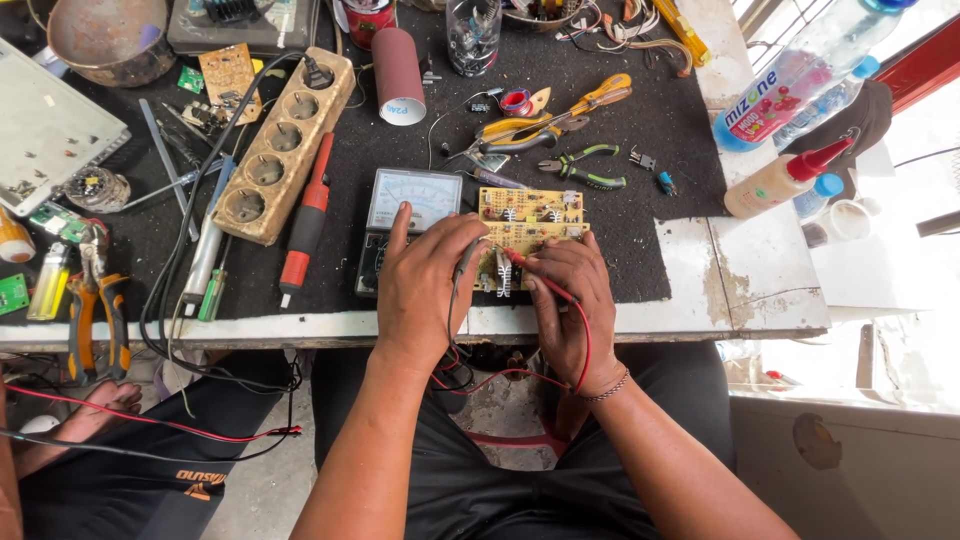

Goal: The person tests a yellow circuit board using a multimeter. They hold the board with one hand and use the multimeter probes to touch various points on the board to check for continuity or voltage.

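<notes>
Circuit board, yellowish and studded with parts, lies at the centre of the frame near the front edge of the worktop, partly under both hands. Nearest the camera, red and black leads loop down over the person's lap. The right hand has its grip closed around a red probe held like a pen, tip slanting up-left onto the board, probably for a steady, precise touch. The left hand rests its palm on the worktop, index finger stretched up beside the meter, other fingers curled around a dark probe angled toward the board's left edge; how tightly they close I cannot tell. The meter sits just left of the board, dial facing the person, easy to read.

Open room is scarce: the board sits close to the front lip, with bare white surface only at right. Further up lie green-handled pliers and orange-handled pliers; at upper left, a power strip and a red-handled tool.
</notes>
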